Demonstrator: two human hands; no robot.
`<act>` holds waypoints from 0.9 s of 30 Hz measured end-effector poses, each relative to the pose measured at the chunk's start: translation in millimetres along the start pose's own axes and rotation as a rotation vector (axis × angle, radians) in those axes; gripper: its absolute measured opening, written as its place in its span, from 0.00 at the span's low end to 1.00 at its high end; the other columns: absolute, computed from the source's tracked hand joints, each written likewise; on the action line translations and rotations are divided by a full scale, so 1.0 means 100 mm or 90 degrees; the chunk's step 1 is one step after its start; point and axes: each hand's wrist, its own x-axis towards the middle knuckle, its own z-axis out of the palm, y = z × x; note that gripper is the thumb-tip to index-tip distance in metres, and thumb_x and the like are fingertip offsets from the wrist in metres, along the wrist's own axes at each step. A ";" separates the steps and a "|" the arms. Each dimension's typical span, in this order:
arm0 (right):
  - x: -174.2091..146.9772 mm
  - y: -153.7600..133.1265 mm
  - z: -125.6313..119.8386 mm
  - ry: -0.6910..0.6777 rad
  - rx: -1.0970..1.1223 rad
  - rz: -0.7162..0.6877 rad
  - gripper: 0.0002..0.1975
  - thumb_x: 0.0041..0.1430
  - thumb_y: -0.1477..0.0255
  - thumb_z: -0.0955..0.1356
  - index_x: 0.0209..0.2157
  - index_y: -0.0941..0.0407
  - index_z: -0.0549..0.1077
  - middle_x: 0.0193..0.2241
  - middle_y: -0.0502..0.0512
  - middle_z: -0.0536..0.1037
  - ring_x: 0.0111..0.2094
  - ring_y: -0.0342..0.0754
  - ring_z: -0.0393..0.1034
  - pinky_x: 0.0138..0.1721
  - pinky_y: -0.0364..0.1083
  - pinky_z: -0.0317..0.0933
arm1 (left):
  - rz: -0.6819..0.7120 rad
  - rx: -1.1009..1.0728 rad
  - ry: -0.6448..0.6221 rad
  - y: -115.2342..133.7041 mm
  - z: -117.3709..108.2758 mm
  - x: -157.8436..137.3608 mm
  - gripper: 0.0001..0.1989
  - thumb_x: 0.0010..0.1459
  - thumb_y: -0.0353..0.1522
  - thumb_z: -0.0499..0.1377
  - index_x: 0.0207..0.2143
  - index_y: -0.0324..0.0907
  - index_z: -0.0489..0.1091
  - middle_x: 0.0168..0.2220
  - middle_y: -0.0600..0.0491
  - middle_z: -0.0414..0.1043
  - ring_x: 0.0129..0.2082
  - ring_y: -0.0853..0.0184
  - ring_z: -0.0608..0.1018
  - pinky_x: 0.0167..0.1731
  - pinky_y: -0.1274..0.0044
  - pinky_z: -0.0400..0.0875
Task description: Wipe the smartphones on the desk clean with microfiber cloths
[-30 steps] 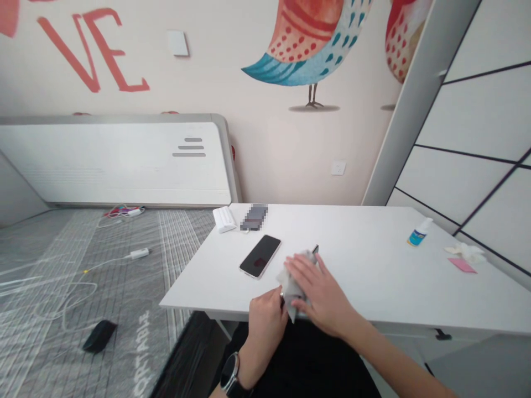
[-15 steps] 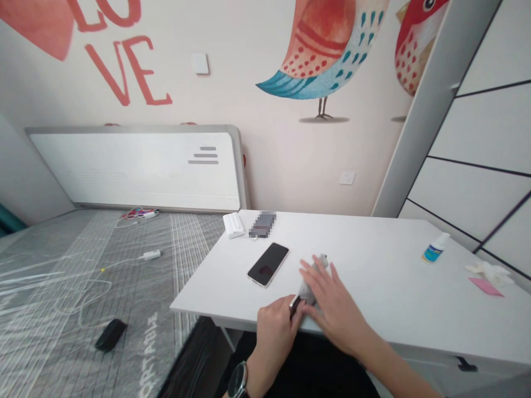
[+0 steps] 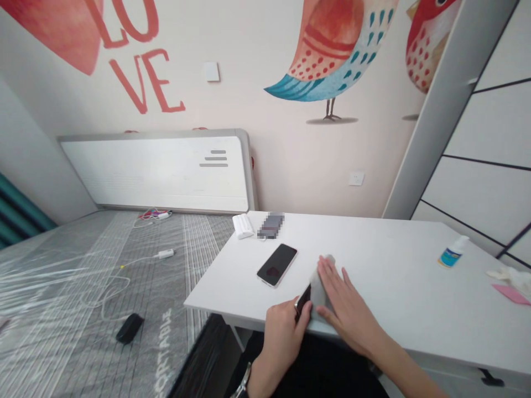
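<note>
At the front edge of the table, my left hand (image 3: 286, 329) is closed around the lower end of a dark phone (image 3: 304, 302) with a shiny rim, held tilted. A thin grey cloth (image 3: 319, 292) lies along the phone and hides much of it. My right hand (image 3: 342, 293) rests on that cloth, fingers stretched out nearly flat, thumb pointing toward my left hand. Beyond my hands a second phone (image 3: 277, 265), black screen up with a light rim, lies on the white table (image 3: 385, 265).
A white multi-section item (image 3: 243, 226) and a blurred-out dark object (image 3: 271, 225) are at the table's back left. Rightward stand a spray bottle (image 3: 453, 252), a pink sheet (image 3: 511, 294) and white tissue (image 3: 514, 278). A bed (image 3: 153, 298) with cables and a black item (image 3: 130, 329) is leftward.
My right hand's fingers have drawn closer together and lie flatter over the cloth. More of the cloth shows beside the phone. The view has turned slightly left; the other objects stay put.
</note>
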 end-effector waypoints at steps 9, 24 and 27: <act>-0.05 0.04 -0.17 0.016 -0.016 -0.041 0.53 0.65 0.38 0.55 0.74 0.62 0.35 0.73 0.66 0.50 0.73 0.62 0.47 0.70 0.67 0.44 | -0.340 -0.508 -0.135 0.13 -0.16 0.01 0.35 0.56 0.65 0.54 0.25 0.40 0.64 0.22 0.54 0.66 0.24 0.69 0.69 0.27 0.77 0.65; 0.03 -0.02 -0.42 -0.007 0.002 -0.107 0.41 0.71 0.48 0.55 0.74 0.57 0.40 0.74 0.57 0.48 0.74 0.56 0.41 0.72 0.61 0.37 | -0.330 -0.550 -0.070 0.20 -0.21 -0.10 0.33 0.56 0.62 0.59 0.27 0.39 0.70 0.25 0.53 0.70 0.27 0.69 0.69 0.30 0.78 0.69; 0.03 -0.03 -0.38 0.070 -0.001 0.043 0.36 0.75 0.58 0.54 0.75 0.57 0.36 0.74 0.60 0.48 0.74 0.58 0.41 0.71 0.65 0.41 | -0.343 -0.497 -0.066 0.20 -0.20 -0.13 0.35 0.56 0.64 0.56 0.26 0.39 0.70 0.25 0.53 0.70 0.27 0.68 0.70 0.30 0.77 0.69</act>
